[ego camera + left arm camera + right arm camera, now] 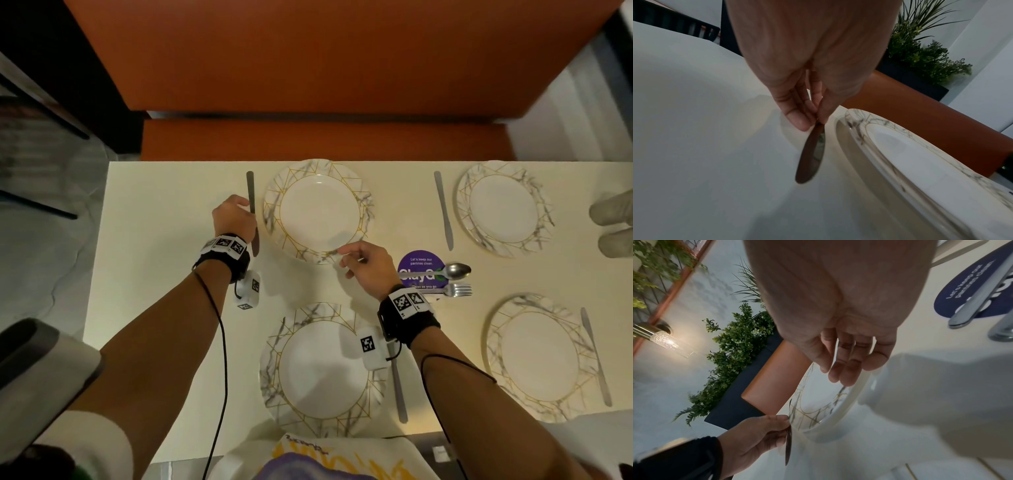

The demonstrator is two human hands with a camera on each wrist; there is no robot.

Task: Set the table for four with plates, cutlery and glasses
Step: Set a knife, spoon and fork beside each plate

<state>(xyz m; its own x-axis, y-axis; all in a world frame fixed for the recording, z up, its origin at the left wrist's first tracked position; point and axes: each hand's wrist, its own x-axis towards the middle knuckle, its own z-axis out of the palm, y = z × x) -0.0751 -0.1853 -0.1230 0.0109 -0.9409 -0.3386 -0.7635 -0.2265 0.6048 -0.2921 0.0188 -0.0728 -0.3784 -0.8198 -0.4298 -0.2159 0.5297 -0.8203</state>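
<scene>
Four marble-rimmed plates sit on the cream table (164,240). My left hand (245,209) pinches a knife (250,190) at its middle, just left of the far-left plate (318,210). In the left wrist view the knife (812,152) hangs low beside the plate's rim (857,129); whether it touches the table I cannot tell. My right hand (346,262) hovers with relaxed fingers (844,368) at that plate's near rim (846,402) and holds nothing. Each of the other three plates has a knife, such as the one (444,212) by the far-right plate (503,209).
A spoon (452,271) and a fork (455,290) lie on a purple round sticker (421,265) between the plates. An orange bench (308,68) runs behind the table. Two pale blurred objects (613,222) stand at the right edge. Plants (920,56) line the wall.
</scene>
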